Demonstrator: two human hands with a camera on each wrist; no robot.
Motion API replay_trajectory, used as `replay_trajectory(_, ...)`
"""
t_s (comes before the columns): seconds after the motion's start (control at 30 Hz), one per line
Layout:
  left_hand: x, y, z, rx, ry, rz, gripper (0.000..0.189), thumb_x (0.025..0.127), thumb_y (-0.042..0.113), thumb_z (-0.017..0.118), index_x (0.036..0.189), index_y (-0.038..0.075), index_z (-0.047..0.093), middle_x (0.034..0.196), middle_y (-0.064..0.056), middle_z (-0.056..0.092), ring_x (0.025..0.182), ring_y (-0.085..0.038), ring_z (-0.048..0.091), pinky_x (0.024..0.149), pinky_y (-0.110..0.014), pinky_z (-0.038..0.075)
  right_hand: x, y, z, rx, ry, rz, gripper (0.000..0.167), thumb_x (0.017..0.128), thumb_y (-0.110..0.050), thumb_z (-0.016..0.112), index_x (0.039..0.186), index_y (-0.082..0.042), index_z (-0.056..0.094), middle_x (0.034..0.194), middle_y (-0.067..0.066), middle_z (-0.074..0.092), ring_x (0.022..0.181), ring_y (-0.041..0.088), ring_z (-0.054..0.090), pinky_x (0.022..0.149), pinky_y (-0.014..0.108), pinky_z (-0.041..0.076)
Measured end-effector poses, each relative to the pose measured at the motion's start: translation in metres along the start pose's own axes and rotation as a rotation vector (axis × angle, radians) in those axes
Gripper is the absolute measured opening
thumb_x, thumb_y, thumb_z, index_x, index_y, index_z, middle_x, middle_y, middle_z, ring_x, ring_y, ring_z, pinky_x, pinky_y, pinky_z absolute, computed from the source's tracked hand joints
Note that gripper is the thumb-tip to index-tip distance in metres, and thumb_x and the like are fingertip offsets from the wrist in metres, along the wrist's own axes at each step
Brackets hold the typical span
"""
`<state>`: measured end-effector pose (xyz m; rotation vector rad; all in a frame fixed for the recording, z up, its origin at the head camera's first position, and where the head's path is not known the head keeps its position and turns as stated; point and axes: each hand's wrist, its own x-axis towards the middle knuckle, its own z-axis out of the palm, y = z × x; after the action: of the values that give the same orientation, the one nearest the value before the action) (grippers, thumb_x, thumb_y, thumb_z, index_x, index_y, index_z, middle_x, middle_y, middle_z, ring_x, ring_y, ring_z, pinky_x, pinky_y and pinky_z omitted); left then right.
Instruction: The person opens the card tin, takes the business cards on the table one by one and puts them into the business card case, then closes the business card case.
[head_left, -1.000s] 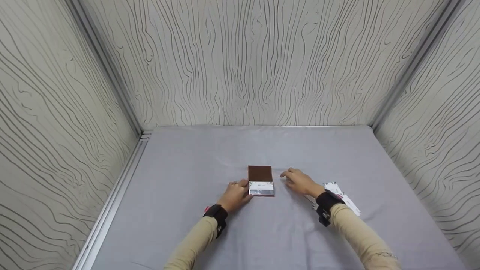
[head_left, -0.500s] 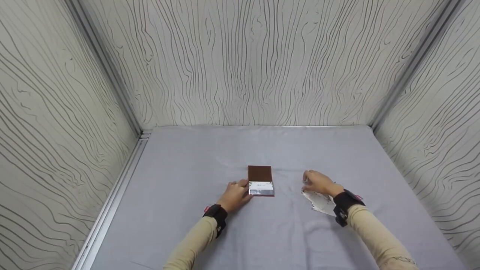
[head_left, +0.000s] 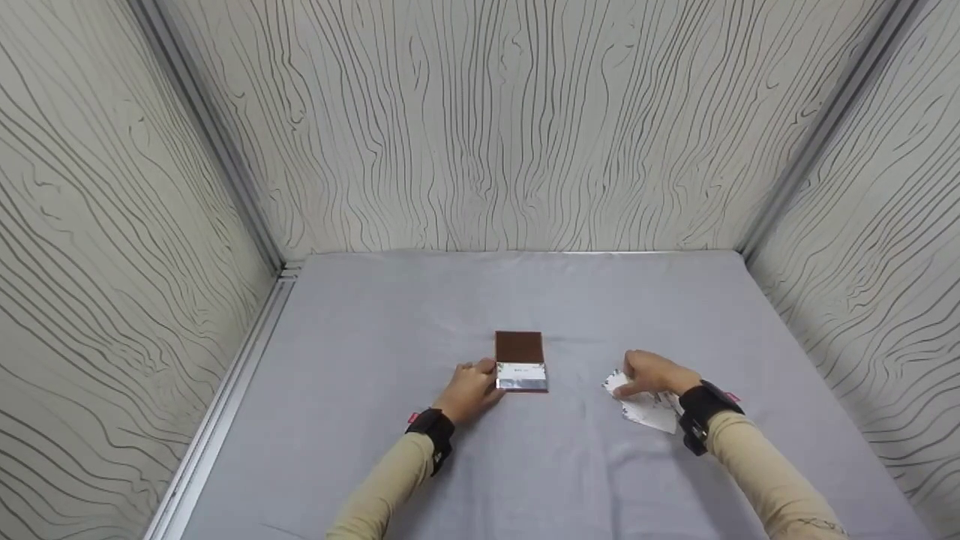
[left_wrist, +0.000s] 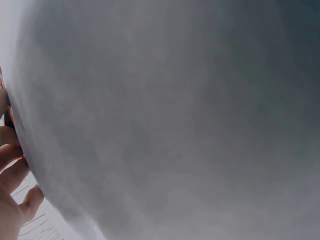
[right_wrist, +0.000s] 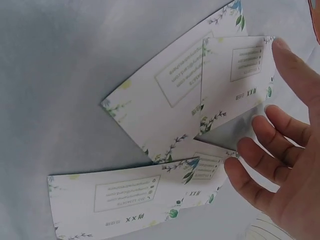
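A brown card holder (head_left: 520, 347) lies unfolded on the cloth, with a white card (head_left: 521, 371) in its near half behind a shiny strip. My left hand (head_left: 466, 391) holds it by its left edge; fingers (left_wrist: 14, 172) of this hand show at the left wrist view's border. To the right, my right hand (head_left: 654, 373) is over several white business cards with floral corners. In the right wrist view, its thumb and fingers pinch one business card (right_wrist: 225, 92) by the short edge. Another card (right_wrist: 160, 85) lies under it, and a further card (right_wrist: 120, 200) is nearer the bottom.
A grey cloth (head_left: 390, 307) with slight wrinkles covers the table. Patterned walls (head_left: 495, 127) enclose the back and both sides, and a metal rail (head_left: 225, 405) runs along the left edge.
My right hand has moved right, from beside the card holder to the loose cards, and its fingers have closed at one of them. My left hand and the holder stay almost still.
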<state>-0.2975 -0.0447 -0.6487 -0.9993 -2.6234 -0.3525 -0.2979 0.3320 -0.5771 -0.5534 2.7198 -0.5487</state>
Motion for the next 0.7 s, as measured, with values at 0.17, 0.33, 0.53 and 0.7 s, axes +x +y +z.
replay_trajectory(0.17, 0.0005, -0.0001, -0.0009, -0.001, -0.004, 0.001, 0.028, 0.094, 0.029, 0.068, 0.112, 0.008, 0.072, 0.111, -0.006, 0.064, 0.098, -0.023, 0.066, 0.086, -0.045, 0.049, -0.0019, -0.0024, 0.0024, 0.002, -0.02, 0.045, 0.04, 0.076, -0.021, 0.085, 0.088, 0.001, 0.053, 0.078, 0.003, 0.046, 0.07, 0.018, 0.042, 0.064, 0.032, 0.038)
replay_trajectory(0.33, 0.001, 0.0005, -0.002, -0.026, -0.009, -0.016, 0.029, 0.095, 0.029, 0.068, 0.114, 0.008, 0.071, 0.112, -0.007, 0.064, 0.1, -0.023, 0.066, 0.088, -0.045, 0.049, -0.0024, -0.005, 0.0026, -0.008, -0.019, 0.071, 0.039, 0.075, -0.021, 0.085, 0.088, 0.001, 0.054, 0.079, 0.003, 0.046, 0.071, 0.019, 0.043, 0.064, 0.033, 0.038)
replay_trajectory(0.53, 0.0007, 0.0004, -0.0013, -0.008, -0.024, -0.022, 0.032, 0.095, 0.031, 0.066, 0.118, 0.008, 0.07, 0.114, -0.006, 0.064, 0.102, -0.023, 0.065, 0.09, -0.046, 0.049, -0.001, -0.0044, 0.0027, 0.003, -0.011, 0.059, 0.047, 0.075, -0.02, 0.085, 0.098, 0.003, 0.052, 0.084, 0.008, 0.052, 0.075, 0.023, 0.048, 0.07, 0.039, 0.044)
replay_trajectory(0.7, 0.0006, 0.0001, -0.0012, -0.012, -0.035, -0.022, 0.033, 0.095, 0.031, 0.066, 0.119, 0.008, 0.07, 0.116, -0.006, 0.063, 0.104, -0.023, 0.065, 0.091, -0.046, 0.048, 0.0016, -0.0033, 0.0034, 0.031, 0.002, 0.039, 0.069, 0.075, -0.017, 0.085, 0.12, 0.014, 0.044, 0.099, 0.021, 0.059, 0.093, 0.037, 0.058, 0.087, 0.054, 0.047)
